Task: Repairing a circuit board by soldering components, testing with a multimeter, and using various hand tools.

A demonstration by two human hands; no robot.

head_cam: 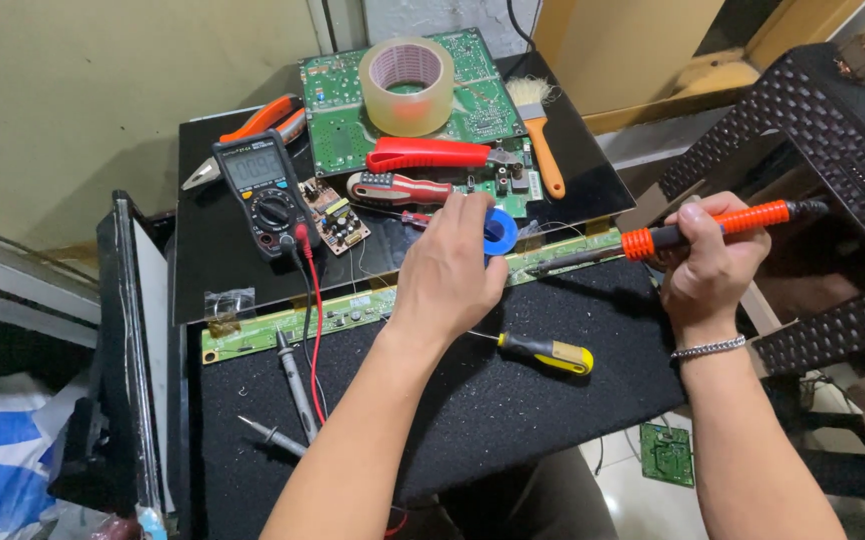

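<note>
Two hands busy: left hand (448, 265) pinching blue solder spool (500, 231); right hand (715, 258) gripping soldering iron (688, 232) near mat edge (653, 300).

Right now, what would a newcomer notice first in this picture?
First, the right hand gripping an orange-handled soldering iron over the long green circuit strip at the black mat's far edge. Beside it, the left hand rests on a blue spool. Behind, a tape roll sits on a green board, near a multimeter.
</note>
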